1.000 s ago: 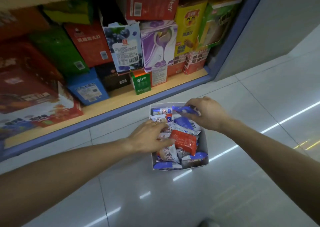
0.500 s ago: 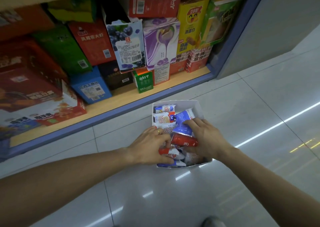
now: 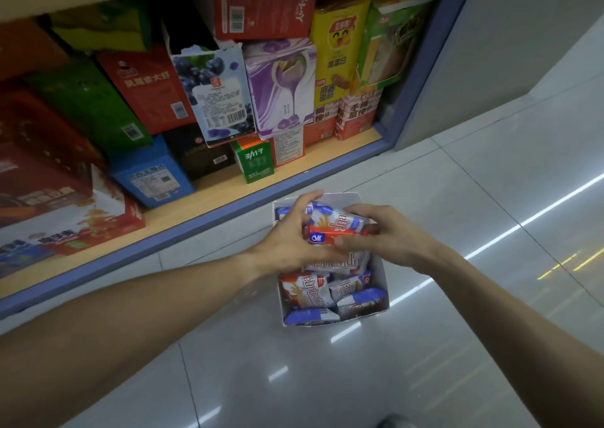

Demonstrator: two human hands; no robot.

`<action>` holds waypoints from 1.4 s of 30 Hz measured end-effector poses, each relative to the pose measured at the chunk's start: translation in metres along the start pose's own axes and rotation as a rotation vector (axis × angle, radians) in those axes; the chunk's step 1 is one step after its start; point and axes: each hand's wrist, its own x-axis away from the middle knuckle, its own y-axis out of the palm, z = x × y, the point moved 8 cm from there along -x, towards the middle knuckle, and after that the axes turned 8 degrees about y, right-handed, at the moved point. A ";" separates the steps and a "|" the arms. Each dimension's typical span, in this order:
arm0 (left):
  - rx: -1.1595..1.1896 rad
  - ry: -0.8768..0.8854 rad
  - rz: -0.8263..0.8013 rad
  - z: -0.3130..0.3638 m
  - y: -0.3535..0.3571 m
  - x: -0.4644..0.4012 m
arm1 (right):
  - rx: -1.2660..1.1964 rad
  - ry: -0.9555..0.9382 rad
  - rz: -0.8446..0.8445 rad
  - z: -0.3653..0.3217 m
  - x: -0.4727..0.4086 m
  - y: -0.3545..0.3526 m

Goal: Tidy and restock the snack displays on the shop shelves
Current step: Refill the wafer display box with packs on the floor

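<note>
Both hands' grip (image 3: 336, 238) now lifts packets (image 3: 340, 228) higher.

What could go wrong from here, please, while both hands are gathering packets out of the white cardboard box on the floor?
1. The left hand and right hand pinch several glossy snack packets together; one might slip back into the white cardboard box.
2. That light box sits unsecured on shiny floor tiles, so it could slide or tip.
3. The torn blueberry-print carton on the shelf leans and could topple if bumped.
</note>
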 end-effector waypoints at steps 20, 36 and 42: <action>0.014 -0.055 0.424 -0.017 -0.075 0.029 | 0.636 -0.117 0.316 -0.035 -0.041 -0.052; -0.040 -0.106 0.433 -0.029 -0.080 0.040 | 0.820 -0.206 0.485 -0.040 -0.042 -0.046; 0.002 -0.160 0.496 -0.037 -0.100 0.054 | 0.785 0.097 0.478 -0.009 -0.019 -0.081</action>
